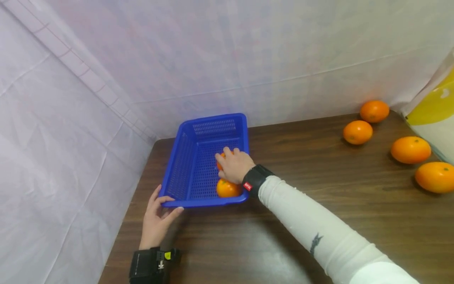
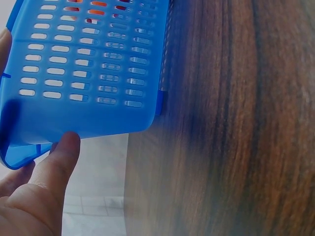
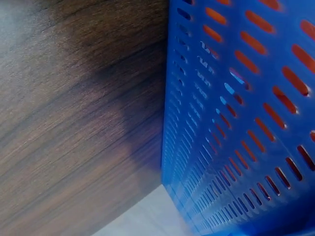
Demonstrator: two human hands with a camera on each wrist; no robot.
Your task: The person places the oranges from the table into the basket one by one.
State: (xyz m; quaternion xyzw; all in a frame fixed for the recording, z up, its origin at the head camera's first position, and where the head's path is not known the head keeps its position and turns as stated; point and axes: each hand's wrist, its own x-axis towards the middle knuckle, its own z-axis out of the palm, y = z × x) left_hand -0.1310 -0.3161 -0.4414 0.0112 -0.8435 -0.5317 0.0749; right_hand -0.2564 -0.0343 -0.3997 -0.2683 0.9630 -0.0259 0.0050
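A blue plastic basket (image 1: 195, 169) with slotted walls sits on the wooden table. At its near left corner my left hand (image 1: 156, 221) grips the rim; in the left wrist view the thumb (image 2: 66, 152) lies against the outer wall. My right hand (image 1: 237, 165) reaches over the right side, its fingers curled round an orange (image 1: 220, 161) inside, most of which the hand covers. Just nearer to me, a second orange (image 1: 227, 189) rests in the near right corner. Through the basket's wall (image 3: 197, 123) in the right wrist view, orange patches show; the right hand is hidden there.
Several more oranges lie on the table's right side, among them one orange (image 1: 357, 132) and, at the far right, another orange (image 1: 436, 177). A pale cloth (image 1: 283, 47) hangs behind the table (image 1: 301, 150). Something yellow (image 1: 436, 104) stands at the right edge.
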